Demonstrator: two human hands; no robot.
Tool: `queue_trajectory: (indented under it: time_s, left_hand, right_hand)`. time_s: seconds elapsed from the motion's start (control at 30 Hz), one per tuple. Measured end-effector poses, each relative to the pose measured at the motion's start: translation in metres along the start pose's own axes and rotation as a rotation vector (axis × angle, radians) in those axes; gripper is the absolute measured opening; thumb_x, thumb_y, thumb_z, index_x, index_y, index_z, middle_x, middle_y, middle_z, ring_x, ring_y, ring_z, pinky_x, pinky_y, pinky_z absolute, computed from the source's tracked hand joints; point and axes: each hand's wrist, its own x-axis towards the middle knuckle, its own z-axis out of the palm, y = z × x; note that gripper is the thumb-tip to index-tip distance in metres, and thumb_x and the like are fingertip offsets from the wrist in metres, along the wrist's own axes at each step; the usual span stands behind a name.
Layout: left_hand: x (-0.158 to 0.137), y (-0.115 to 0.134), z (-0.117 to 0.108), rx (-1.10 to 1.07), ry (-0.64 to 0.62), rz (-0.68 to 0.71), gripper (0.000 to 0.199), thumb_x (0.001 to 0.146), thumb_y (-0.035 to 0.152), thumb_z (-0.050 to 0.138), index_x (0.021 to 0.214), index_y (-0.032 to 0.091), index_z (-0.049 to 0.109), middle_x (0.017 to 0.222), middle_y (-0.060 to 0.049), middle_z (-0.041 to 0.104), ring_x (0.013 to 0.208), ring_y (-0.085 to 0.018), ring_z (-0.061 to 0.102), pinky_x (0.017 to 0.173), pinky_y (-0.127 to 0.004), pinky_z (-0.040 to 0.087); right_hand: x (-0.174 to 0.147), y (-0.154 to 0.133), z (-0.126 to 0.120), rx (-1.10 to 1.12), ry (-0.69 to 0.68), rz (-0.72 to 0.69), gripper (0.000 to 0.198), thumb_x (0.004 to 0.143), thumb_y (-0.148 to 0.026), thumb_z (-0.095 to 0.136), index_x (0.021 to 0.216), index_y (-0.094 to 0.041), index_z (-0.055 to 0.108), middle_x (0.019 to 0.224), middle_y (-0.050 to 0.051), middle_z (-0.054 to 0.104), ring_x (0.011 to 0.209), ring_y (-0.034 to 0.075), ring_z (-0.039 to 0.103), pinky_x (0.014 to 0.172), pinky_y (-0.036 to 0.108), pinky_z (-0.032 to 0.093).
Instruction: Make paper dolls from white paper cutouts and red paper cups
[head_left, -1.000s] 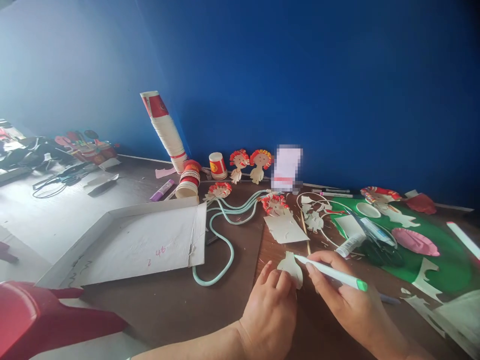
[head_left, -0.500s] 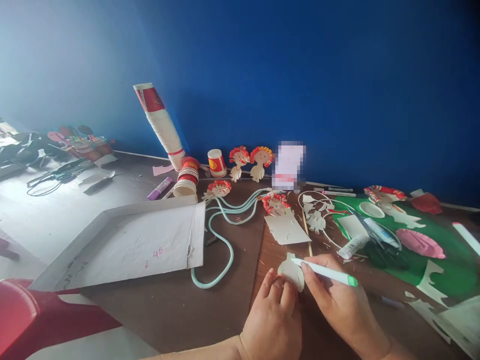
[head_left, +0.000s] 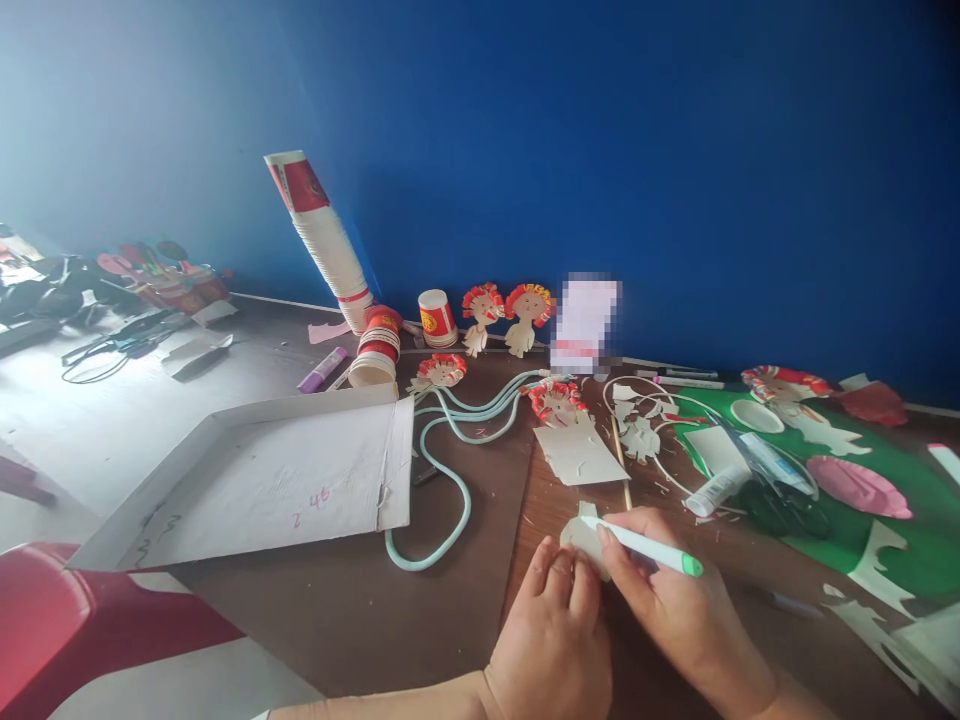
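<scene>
On the brown tabletop at the lower middle lies a small cream paper cutout [head_left: 579,536], partly covered by my fingers. My left hand [head_left: 559,625] presses it down with curled fingertips along its lower left edge. Pinched in my right hand [head_left: 667,590] is a white marker with a green end [head_left: 652,548]; its tip touches the cutout near the top. Just beyond lies a square piece of cream paper [head_left: 581,455], with a red-fringed paper figure [head_left: 556,402] behind it. A thin wooden stick [head_left: 619,450] rests to the right of that paper.
A white box lid [head_left: 262,470] lies left, beside a looped pale-blue cord [head_left: 466,490]. Stacked paper cups [head_left: 330,250] lean at the wall near paper figures [head_left: 529,318]. Right, a green sheet [head_left: 832,540] holds a glue stick [head_left: 718,490], scissors [head_left: 795,510] and a pink paper piece [head_left: 859,487].
The view has shifted slightly. The marker's green end has dipped a little to the left while its tip stays on the cutout. My left hand still presses the cutout.
</scene>
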Motion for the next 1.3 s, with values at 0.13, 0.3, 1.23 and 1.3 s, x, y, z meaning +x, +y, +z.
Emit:
queue_trajectory:
  time_s: [0.13,0.3,1.23,1.3]
  left_hand:
    - [-0.0018,0.0002,0.0015,-0.003,-0.039,0.017,0.037,0.091,0.023,0.043,0.113,0.009,0.071,0.116,-0.015,0.066,0.11,-0.028,0.059,0.106,-0.043,0.04]
    - [-0.0013,0.0009,-0.0005,0.017,-0.107,0.019,0.036,0.091,0.021,0.045,0.114,0.012,0.07,0.119,-0.015,0.064,0.113,-0.027,0.058,0.107,-0.044,0.039]
    - [-0.0006,0.0007,-0.0044,0.055,-0.058,0.026,0.039,0.094,0.028,0.042,0.117,0.011,0.07,0.118,-0.014,0.065,0.114,-0.027,0.058,0.11,-0.043,0.035]
    - [-0.0008,0.0006,-0.0044,0.051,-0.077,0.028,0.04,0.094,0.027,0.042,0.119,0.01,0.068,0.12,-0.015,0.064,0.115,-0.027,0.057,0.111,-0.043,0.034]
  right_hand:
    - [-0.0002,-0.001,0.0006,-0.012,-0.007,-0.013,0.018,0.095,-0.041,0.049,0.091,-0.024,0.056,0.071,0.002,0.071,0.059,0.019,0.07,0.049,0.025,0.05]
    - [-0.0011,-0.0005,0.0021,-0.034,-0.005,-0.011,0.018,0.095,-0.04,0.049,0.092,-0.023,0.056,0.072,0.002,0.071,0.061,0.019,0.07,0.052,0.026,0.051]
    - [-0.0015,0.0002,0.0021,-0.067,-0.028,-0.034,0.017,0.095,-0.039,0.048,0.093,-0.024,0.055,0.072,0.001,0.071,0.06,0.018,0.07,0.05,0.024,0.048]
    - [-0.0006,-0.002,0.0009,-0.063,-0.031,-0.037,0.017,0.095,-0.039,0.048,0.092,-0.024,0.055,0.071,0.001,0.071,0.059,0.017,0.069,0.049,0.024,0.048]
